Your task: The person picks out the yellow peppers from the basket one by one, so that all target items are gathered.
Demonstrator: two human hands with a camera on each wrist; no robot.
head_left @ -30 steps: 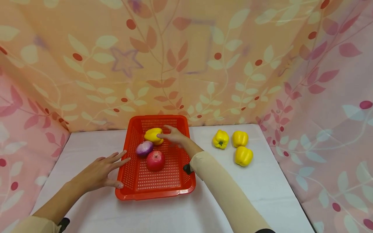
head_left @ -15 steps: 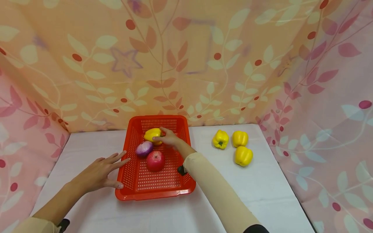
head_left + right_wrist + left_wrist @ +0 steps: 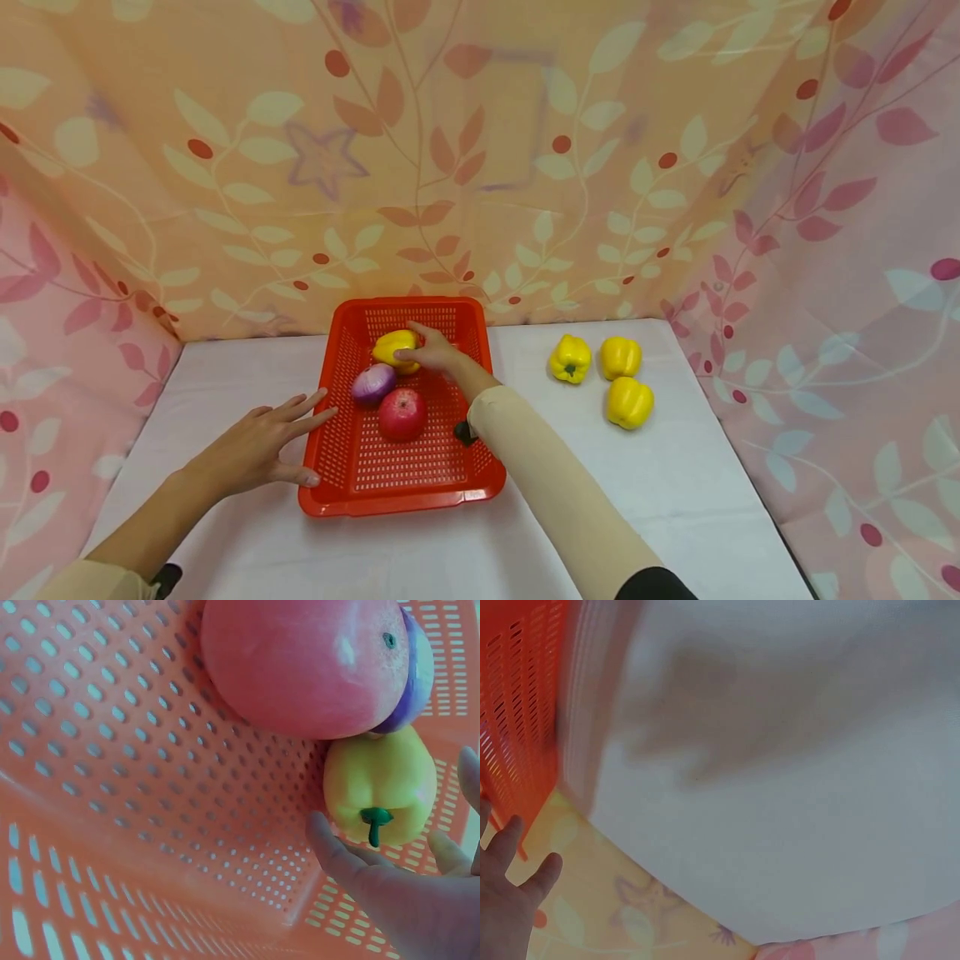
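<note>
In the head view a red plastic basket (image 3: 408, 487) holds a yellow bell pepper (image 3: 393, 348), a purple onion (image 3: 373, 385) and a round, apple-like red fruit (image 3: 402, 414). My right hand (image 3: 435, 352) reaches inside the basket, thumb and fingers spread around the pepper's right side. Seen from the right wrist, the green stem (image 3: 376, 819) of that pepper faces the hand, with the thumb tip close to one side and the fingers apart from the other. My left hand (image 3: 258, 446) has its fingers spread over the basket's left rim.
Several things stand on a white-covered table (image 3: 555, 492). To the basket's right are three more yellow bell peppers, one at the left (image 3: 570, 359), one behind (image 3: 620, 357) and one in front (image 3: 630, 403). Leaf-patterned cloth (image 3: 465, 167) closes off the back and sides.
My right hand has moved left and slightly down in the head view, coming round the pepper in the basket. My left hand and the basket have stayed in place.
</note>
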